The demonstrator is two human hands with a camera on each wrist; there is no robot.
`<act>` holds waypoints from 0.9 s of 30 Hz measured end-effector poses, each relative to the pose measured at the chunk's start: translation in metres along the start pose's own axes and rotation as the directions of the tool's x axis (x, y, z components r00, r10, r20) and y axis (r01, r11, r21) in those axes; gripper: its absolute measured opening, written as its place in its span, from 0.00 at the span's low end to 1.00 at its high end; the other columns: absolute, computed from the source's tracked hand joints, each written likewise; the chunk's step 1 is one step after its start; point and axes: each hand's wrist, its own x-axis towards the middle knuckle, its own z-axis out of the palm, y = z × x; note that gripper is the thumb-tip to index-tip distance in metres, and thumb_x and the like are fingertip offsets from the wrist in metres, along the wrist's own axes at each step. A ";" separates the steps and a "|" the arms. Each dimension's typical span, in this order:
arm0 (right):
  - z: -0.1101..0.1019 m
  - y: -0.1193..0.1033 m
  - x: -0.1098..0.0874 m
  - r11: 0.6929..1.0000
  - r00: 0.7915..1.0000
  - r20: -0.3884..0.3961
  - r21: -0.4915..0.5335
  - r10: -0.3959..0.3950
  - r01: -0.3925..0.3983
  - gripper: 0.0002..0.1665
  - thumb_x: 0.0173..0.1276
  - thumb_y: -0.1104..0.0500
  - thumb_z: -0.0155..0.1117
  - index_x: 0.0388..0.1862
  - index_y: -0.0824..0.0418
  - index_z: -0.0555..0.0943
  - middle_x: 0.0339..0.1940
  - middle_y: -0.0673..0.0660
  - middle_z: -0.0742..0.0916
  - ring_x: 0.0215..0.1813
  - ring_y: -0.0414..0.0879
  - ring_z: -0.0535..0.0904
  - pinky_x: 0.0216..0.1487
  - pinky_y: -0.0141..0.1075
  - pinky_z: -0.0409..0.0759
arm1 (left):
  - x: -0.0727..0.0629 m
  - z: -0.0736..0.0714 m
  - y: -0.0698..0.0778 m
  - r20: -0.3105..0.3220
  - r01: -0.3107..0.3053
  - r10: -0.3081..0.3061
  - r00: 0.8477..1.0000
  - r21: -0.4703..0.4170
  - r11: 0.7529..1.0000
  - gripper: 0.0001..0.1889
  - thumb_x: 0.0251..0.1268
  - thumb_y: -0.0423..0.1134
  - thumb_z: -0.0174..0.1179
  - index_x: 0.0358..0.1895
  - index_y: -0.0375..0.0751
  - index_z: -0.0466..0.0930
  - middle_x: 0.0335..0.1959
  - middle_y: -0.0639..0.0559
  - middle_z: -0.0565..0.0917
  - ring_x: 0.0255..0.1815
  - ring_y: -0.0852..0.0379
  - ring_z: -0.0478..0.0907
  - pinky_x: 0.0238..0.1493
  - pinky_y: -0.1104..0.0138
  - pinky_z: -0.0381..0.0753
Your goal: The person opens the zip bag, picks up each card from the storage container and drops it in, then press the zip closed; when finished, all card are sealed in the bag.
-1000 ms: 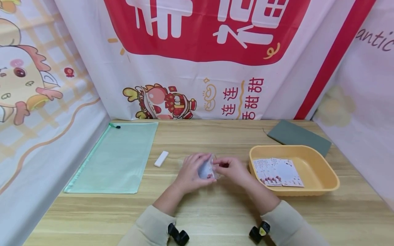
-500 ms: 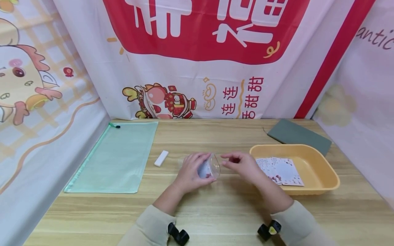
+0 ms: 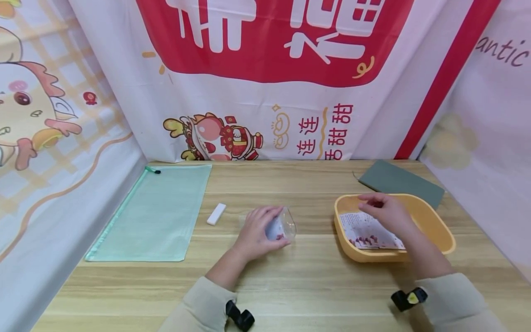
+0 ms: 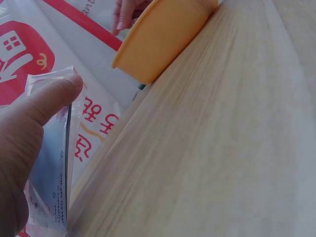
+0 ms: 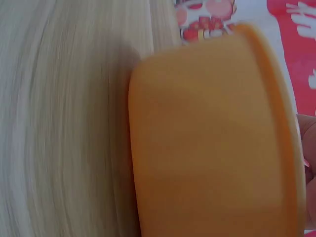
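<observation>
My left hand (image 3: 258, 234) grips a clear plastic bag (image 3: 289, 224) above the wooden table, its mouth facing right. Inside the bag, a pale printed card (image 4: 48, 170) shows beneath my thumb in the left wrist view. My right hand (image 3: 387, 213) hovers over the yellow basket (image 3: 431, 230), its fingers bent and apart from the thumb in the head view. Below it lie several printed cards (image 3: 367, 233), partly covered by the hand and forearm. In the right wrist view the basket's outer wall (image 5: 207, 138) hides most of that hand.
A mint-green zip pouch (image 3: 151, 212) lies flat at the left. Between it and my left hand is a small white block (image 3: 216, 214). Behind the basket rests a dark green flat item (image 3: 400, 182). Printed cloths (image 3: 265, 110) hang along the table's back and sides.
My right hand has left the bag's mouth and moved right, over the basket. The left hand stays in place with the bag, whose mouth now stands wider.
</observation>
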 end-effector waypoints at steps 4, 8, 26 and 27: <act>-0.013 0.022 0.004 0.999 1.000 0.009 -0.027 0.030 -0.029 0.31 0.71 0.43 0.60 0.65 0.61 0.75 0.53 0.64 0.81 0.49 0.53 0.72 0.41 0.30 0.76 | 0.000 0.000 -0.001 0.001 0.005 -0.005 1.000 -0.007 1.000 0.44 0.45 0.57 0.73 0.68 0.45 0.71 0.62 0.46 0.77 0.63 0.47 0.72 0.68 0.47 0.67; -0.019 0.040 0.010 0.997 1.000 0.026 -0.078 0.009 -0.007 0.30 0.70 0.49 0.62 0.65 0.64 0.75 0.55 0.67 0.81 0.48 0.54 0.73 0.43 0.32 0.77 | 0.000 0.000 -0.001 0.002 0.010 -0.010 1.000 -0.011 1.000 0.44 0.45 0.57 0.73 0.68 0.45 0.71 0.62 0.46 0.77 0.63 0.48 0.72 0.68 0.47 0.67; -0.019 0.071 0.023 0.962 0.980 0.173 -0.268 0.101 -0.052 0.42 0.59 0.44 0.72 0.65 0.68 0.73 0.64 0.74 0.74 0.58 0.66 0.71 0.63 0.65 0.67 | 0.001 -0.001 0.001 0.027 0.021 -0.021 0.999 0.003 1.000 0.44 0.46 0.58 0.72 0.69 0.45 0.70 0.62 0.47 0.77 0.64 0.48 0.72 0.69 0.47 0.66; -0.019 0.071 0.023 0.961 0.980 0.172 -0.270 0.100 -0.050 0.42 0.59 0.44 0.72 0.65 0.68 0.73 0.64 0.74 0.74 0.58 0.66 0.71 0.63 0.65 0.68 | 0.001 -0.001 0.001 0.029 0.021 -0.021 0.999 0.002 1.000 0.44 0.46 0.58 0.72 0.69 0.45 0.70 0.63 0.46 0.77 0.64 0.48 0.72 0.69 0.47 0.66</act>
